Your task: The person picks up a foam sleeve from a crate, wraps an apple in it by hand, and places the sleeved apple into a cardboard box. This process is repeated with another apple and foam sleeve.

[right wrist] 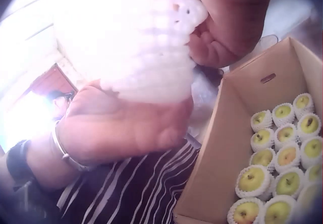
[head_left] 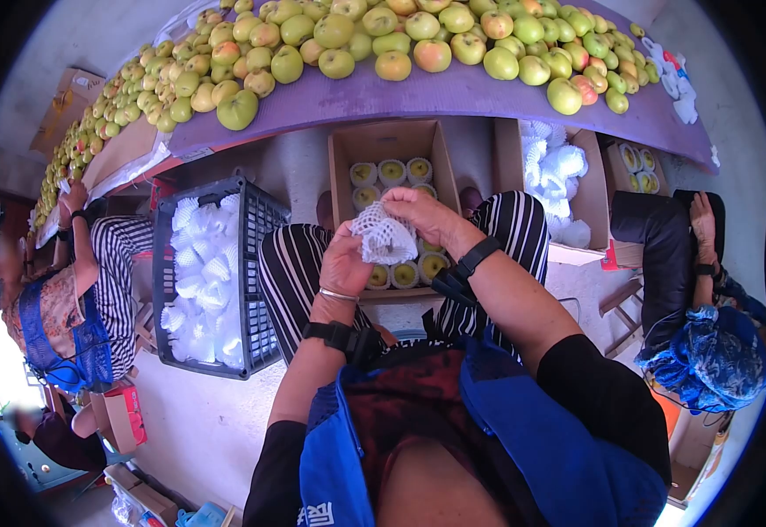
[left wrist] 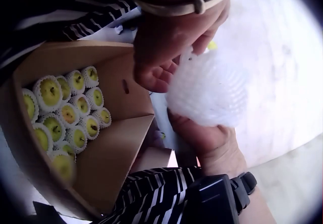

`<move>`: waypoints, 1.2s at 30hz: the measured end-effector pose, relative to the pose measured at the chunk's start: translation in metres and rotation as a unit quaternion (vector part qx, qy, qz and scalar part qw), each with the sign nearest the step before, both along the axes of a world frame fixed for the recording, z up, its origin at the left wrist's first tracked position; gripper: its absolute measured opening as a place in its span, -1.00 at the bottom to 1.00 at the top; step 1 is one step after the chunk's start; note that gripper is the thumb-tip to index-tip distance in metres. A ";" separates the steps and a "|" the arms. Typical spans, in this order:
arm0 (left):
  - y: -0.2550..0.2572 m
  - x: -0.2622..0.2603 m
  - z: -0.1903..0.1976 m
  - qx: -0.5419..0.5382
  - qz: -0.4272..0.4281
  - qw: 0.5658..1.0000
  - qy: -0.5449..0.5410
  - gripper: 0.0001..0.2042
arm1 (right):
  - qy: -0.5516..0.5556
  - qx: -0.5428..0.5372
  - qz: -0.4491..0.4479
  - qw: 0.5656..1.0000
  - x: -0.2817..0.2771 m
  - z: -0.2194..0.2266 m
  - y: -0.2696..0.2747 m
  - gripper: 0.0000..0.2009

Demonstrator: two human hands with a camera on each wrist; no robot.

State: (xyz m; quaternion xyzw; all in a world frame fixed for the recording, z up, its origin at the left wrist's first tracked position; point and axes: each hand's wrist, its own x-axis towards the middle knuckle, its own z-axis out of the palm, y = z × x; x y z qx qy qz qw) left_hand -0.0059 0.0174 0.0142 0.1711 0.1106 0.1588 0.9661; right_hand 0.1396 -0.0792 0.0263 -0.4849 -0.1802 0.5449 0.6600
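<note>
Between my two hands, over the open carton, is a white foam fruit net (head_left: 385, 235). My left hand (head_left: 344, 265) pinches its left edge, and my right hand (head_left: 421, 217) grips its upper right edge with curled fingers. In the left wrist view the foam net (left wrist: 209, 88) looks rounded and puffed out, with a speck of yellow-green behind its top edge. I cannot tell whether an apple is inside. Below, the cardboard carton (right wrist: 207, 156) stands between the knees, holding rows of apples (right wrist: 287, 182) stem up, each in its own white foam net.
A purple-covered table (head_left: 312, 110) ahead bears a heap of loose apples (head_left: 334, 31). At left stands a black crate (head_left: 260, 263) full of foam nets (head_left: 198, 281); at right, another carton (head_left: 589, 206) holds more. People sit on both sides, one arm (head_left: 703, 228) showing at right.
</note>
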 end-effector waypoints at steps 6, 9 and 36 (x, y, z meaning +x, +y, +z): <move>0.001 -0.003 -0.008 0.130 -0.096 0.974 0.157 -0.89 | 0.084 0.062 -0.063 0.992 -0.002 0.008 0.002 -0.90; -0.001 -0.001 -0.003 0.086 -0.085 0.986 0.112 -0.84 | 0.106 0.067 -0.062 0.990 -0.005 0.007 0.004 -0.89; -0.012 -0.008 0.007 0.206 0.018 0.963 0.173 -0.51 | 0.115 0.011 -0.202 0.972 -0.012 -0.030 0.008 -0.88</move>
